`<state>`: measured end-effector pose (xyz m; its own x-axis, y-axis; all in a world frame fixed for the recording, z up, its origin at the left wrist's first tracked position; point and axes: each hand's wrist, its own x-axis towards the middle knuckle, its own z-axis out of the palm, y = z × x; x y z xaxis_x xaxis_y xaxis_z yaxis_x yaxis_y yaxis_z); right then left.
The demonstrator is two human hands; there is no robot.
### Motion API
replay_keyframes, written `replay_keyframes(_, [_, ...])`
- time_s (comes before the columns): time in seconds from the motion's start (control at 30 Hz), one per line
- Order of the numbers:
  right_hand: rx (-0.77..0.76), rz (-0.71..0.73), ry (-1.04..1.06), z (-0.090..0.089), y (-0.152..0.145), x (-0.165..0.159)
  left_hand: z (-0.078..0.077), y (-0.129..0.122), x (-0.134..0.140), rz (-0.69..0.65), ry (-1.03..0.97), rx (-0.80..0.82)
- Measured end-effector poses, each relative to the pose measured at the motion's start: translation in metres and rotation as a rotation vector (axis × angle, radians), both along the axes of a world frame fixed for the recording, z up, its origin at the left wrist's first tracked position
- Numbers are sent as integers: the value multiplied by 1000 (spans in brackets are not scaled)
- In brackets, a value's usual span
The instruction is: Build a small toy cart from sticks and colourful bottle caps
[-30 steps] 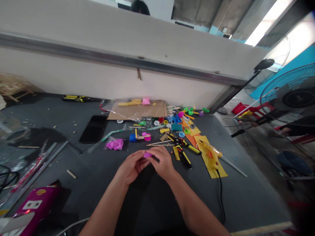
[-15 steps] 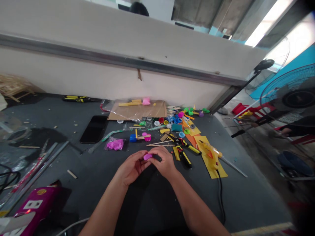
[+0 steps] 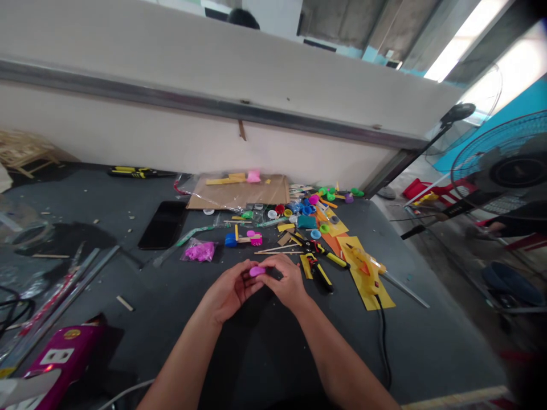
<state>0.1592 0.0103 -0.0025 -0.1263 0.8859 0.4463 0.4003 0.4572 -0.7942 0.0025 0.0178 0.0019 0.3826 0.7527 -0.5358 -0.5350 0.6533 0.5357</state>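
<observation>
A small lump of purple modelling clay point(image 3: 257, 271), oblong and smooth, is pinched between the fingertips of both hands above the dark table. My left hand point(image 3: 231, 289) has its fingers curled and touches the clay from the left. From the right, my right hand point(image 3: 285, 280) closes thumb and fingers on its other end. Beyond the hands lies a clear bag of purple clay point(image 3: 199, 251). Near it sits a small model of blue and pink clay with wooden sticks point(image 3: 244, 238).
Pliers point(image 3: 319, 272) and a yellow glue gun point(image 3: 368, 272) lie at right, its cord trailing forward. Clay pots point(image 3: 280, 209) and cardboard point(image 3: 239, 195) are at the back. A phone point(image 3: 163, 225) and purple power strip point(image 3: 64, 359) are at left. A fan point(image 3: 508, 165) stands beyond the table.
The purple clay has shifted very slightly between the fingertips. Both hands stay in nearly the same place, and the things on the table have not moved.
</observation>
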Motion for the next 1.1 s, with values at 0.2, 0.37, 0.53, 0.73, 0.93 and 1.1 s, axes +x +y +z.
replay_keyframes(0.2, [-76,-71,35,0,0,0,6,-4,4,12,48,158])
replay_keyframes(0.37, [-130,-104,99,0,-1,0,2,-5,7,29,242,348])
replay_keyframes(0.53, [-101,-108,84,2,-1,0,1,-4,8,60,317,364])
replay_keyframes(0.73, [-4,-99,-2,1,-1,-1,0,-3,5,-17,263,293])
replay_keyframes(0.93, [32,-73,-86,-3,1,-1,-2,-2,4,-9,328,253])
replay_keyframes(1.1, [66,-38,-100,-5,1,-1,1,-3,4,-52,379,214])
